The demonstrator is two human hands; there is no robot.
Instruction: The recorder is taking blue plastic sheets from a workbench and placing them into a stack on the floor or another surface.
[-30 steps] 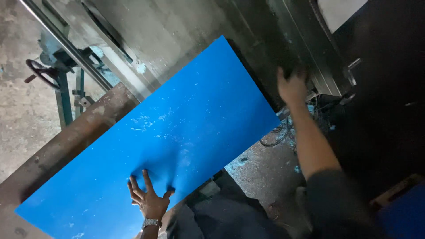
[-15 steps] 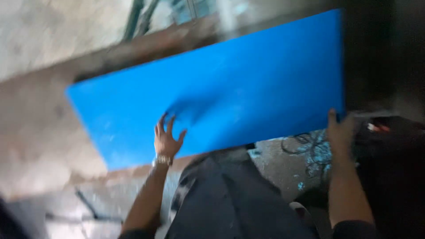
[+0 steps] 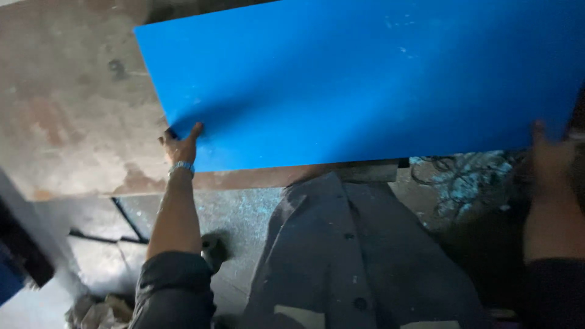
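Blue sheet (image 3: 365,85), flat and rigid, lies across a worn, rust-stained bench (image 3: 73,116) and fills the upper part of the head view. Its right portion overhangs the bench edge above the floor (image 3: 463,189), where a dark tangle of wire lies.

Left hand (image 3: 180,143): placed at the sheet's near left corner, thumb pressed up on the blue face, the other fingers curled at or under the edge. It grips that corner. A metal watch band sits at the wrist.

Right hand (image 3: 548,158): blurred, raised against the sheet's near right edge. Contact with the edge is apparent; whether the fingers close round it or only press cannot be told.

Change from half a second ago: the sheet now spans the frame nearly level, where it ran at a slight slant. The left hand, then spread flat on the face further in, has shifted to the corner. The right hand remains at the right end.

No containers are in view.
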